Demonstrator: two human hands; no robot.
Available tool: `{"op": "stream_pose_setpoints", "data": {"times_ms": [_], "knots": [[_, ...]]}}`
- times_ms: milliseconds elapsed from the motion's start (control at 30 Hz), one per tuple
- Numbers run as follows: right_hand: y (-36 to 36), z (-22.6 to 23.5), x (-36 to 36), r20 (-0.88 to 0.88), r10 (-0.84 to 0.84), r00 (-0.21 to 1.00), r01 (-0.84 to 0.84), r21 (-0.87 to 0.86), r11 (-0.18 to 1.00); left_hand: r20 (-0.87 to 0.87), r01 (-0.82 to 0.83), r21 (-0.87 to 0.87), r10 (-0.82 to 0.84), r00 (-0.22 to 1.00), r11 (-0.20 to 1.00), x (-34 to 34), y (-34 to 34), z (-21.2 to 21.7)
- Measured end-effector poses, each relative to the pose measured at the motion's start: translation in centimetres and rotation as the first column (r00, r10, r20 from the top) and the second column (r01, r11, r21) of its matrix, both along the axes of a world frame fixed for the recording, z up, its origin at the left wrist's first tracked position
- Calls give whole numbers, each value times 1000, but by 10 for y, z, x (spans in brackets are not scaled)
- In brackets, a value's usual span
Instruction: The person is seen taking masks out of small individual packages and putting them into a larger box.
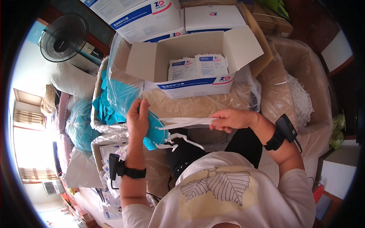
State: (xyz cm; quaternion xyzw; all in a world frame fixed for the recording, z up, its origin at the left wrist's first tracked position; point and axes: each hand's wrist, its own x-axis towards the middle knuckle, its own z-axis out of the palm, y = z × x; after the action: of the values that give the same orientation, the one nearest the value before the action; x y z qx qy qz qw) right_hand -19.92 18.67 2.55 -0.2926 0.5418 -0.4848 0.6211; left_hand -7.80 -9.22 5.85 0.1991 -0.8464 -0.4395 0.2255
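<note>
My left hand is closed around a small bunch of blue face masks, with the thumb at the top. Loose white ear loops dangle from the masks' lower side. My right hand pinches the white elastic straps, which run taut across from the masks. Just beyond both hands, an open white carton holds two white packets side by side, its flaps folded out.
More white cartons are stacked behind. At left, a plastic-lined box holds many blue masks, near a black fan. A lined cardboard box at right contains a heap of white straps.
</note>
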Motion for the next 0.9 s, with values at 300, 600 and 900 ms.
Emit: {"op": "stream_pose_setpoints", "data": {"times_ms": [300,600,900], "knots": [[-6,5,1,-64,-143,988,140,-59,988,482,627,277,-670,564,728,29,21,0],[-15,4,41,-31,22,999,-23,-54,998,184,499,574,-696,694,649,30,81,0],[-21,19,47,-18,316,949,-313,91,945,379,843,259,-852,360,471,26,61,-15]]}}
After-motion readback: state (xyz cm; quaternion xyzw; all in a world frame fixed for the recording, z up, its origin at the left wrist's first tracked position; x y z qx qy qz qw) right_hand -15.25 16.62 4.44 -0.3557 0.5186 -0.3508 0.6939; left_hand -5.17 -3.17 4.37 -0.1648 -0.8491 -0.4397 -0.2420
